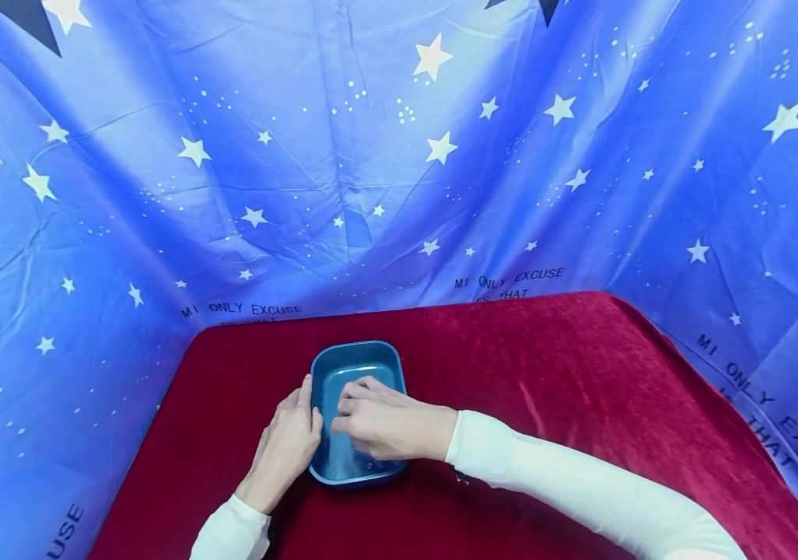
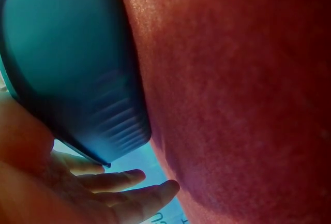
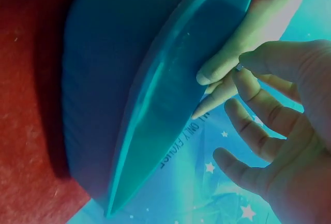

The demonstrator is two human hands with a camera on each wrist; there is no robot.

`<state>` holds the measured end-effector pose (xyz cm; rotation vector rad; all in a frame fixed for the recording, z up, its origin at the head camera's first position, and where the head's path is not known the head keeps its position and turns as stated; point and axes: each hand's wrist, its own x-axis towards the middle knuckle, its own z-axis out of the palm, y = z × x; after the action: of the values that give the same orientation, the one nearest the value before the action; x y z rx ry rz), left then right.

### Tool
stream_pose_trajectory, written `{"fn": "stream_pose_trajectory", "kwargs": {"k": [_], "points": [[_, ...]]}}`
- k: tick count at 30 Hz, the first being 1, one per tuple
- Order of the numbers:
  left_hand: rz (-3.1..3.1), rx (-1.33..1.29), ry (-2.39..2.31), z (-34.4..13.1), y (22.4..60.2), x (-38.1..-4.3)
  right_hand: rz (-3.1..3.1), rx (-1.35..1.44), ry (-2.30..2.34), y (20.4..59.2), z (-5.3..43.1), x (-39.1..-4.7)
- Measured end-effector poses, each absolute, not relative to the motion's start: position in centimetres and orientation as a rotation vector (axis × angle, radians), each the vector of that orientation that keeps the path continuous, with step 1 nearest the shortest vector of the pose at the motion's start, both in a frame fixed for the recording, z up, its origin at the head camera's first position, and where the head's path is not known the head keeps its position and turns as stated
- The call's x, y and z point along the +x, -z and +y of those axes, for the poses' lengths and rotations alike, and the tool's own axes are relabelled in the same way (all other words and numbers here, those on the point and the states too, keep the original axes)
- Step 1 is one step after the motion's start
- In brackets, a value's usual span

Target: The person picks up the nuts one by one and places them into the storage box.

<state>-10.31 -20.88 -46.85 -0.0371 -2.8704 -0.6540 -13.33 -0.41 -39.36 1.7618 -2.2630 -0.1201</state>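
Note:
A dark blue-teal rectangular tub (image 1: 358,348) with rounded corners sits on the red cloth. Along its left wall lies my left hand (image 1: 289,437), thumb at the rim. In the left wrist view the fingers (image 2: 139,200) of that hand extend fairly straight beside the tub's outer wall. Over the tub's inside hovers my right hand (image 1: 388,424), palm down. The right wrist view shows its thumb and index finger pinching a tiny shiny piece (image 3: 239,66), mostly covered by the fingertips; its kind does not show. A small ring-shaped thing (image 1: 369,466) lies at the tub's near end.
Red velvety cloth (image 1: 525,373) covers the table around the tub. Blue star-printed curtains (image 1: 343,179) hang behind and on both sides, close to the table's edges. The right forearm's white sleeve (image 1: 581,474) stretches across the table's right front.

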Motion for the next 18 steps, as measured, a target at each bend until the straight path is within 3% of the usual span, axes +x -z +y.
{"fn": "stream_pose_trajectory", "kwargs": {"k": [18], "points": [[-2.857,-0.031,0.657,-21.0,46.8,-10.3,-2.284,1.833,0.205,41.9,-2.5,-13.4]]}}
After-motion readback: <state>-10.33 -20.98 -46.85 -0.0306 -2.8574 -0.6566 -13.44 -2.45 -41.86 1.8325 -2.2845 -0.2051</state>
